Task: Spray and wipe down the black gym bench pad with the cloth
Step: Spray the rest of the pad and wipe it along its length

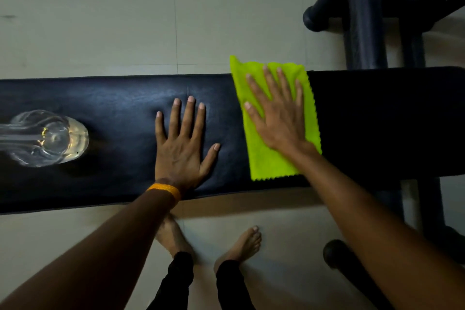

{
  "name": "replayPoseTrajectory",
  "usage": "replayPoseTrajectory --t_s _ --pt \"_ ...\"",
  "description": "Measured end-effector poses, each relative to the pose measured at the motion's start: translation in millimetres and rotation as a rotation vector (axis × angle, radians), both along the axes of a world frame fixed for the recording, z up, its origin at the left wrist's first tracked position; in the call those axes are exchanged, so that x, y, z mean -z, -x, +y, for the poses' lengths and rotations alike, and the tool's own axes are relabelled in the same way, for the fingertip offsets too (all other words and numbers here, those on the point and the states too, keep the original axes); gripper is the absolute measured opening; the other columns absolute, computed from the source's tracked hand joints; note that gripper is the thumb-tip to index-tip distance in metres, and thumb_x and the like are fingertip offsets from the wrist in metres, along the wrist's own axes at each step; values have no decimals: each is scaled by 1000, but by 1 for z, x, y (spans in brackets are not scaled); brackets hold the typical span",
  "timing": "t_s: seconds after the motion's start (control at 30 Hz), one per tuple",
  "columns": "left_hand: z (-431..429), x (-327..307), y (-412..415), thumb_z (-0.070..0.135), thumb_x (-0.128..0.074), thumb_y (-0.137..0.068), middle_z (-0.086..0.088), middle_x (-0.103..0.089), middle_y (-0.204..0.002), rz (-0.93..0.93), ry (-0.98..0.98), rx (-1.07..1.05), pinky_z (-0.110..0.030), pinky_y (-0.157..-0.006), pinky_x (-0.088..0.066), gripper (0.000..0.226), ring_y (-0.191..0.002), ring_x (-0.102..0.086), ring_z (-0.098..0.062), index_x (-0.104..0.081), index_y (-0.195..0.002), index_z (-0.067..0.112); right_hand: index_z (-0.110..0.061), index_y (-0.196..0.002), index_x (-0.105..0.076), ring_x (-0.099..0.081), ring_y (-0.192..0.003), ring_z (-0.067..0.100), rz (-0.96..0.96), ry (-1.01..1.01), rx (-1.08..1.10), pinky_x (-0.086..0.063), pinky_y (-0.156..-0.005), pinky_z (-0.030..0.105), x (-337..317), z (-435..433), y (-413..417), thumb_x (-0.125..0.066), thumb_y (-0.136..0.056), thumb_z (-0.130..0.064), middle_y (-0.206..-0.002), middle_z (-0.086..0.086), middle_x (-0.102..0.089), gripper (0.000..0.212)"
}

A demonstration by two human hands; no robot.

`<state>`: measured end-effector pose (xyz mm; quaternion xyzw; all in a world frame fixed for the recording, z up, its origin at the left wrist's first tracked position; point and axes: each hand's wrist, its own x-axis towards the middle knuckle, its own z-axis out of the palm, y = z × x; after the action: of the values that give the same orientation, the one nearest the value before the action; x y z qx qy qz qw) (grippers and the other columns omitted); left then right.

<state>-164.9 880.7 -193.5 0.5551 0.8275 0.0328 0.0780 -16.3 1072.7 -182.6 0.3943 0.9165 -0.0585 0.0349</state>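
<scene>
The green cloth lies spread on the black bench pad under the flat, straight-fingered right hand; the left hand (fingers splayed, gripping nothing) presses the pad just beside it.

The bench pad runs left to right across the floor. On its left end stands a bottle. Well to the right of it, mid-pad, the left hand lies flat. Just right of that, the cloth is spread across the pad, its far edge past the pad's far edge, with the right hand flat on top. The bench frame stands far right; two feet are on the near side.
</scene>
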Motion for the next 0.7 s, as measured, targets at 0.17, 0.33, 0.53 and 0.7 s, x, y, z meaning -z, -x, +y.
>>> replayPoseTrajectory --t_s 0.17,0.33,0.53,0.7 --pt "2 -2 -1 62 -29 -98 -12 -7 -172 -11 -2 -1 -65 -124 -6 83 -159 -3 -35 -12 -163 12 -38 -158 -22 -11 -156 31 40 -42 333 -10 -124 59 0 -30 17 -24 -102 -57 -169 1 -17 59" --pt "0 0 0 62 -29 -98 -12 -7 -172 -6 4 -2 -65 -124 -6 83 -159 -3 -35 -12 -163 13 -42 -158 -15 -6 -157 28 -38 14 -208 -11 -123 58 -7 -27 -18 -24 -102 -59 -170 -2 -9 59" --pt "0 1 -1 62 -30 -98 -12 -7 -172 -2 -10 -5 -64 -124 -5 84 -159 -3 -35 -12 -163 13 -37 -159 -20 -7 -157 30 29 -61 388 -11 -123 58 -5 -64 -27 -24 -101 -61 -170 2 -13 63" --pt "-1 0 -1 61 -29 -98 -12 -8 -172 -14 -44 -6 -63 -124 -4 83 -159 -3 -35 -13 -163 12 -40 -158 -20 -7 -157 30 5 10 14 -11 -123 59 -7 -123 -39 -32 -99 -66 -170 1 -12 66"
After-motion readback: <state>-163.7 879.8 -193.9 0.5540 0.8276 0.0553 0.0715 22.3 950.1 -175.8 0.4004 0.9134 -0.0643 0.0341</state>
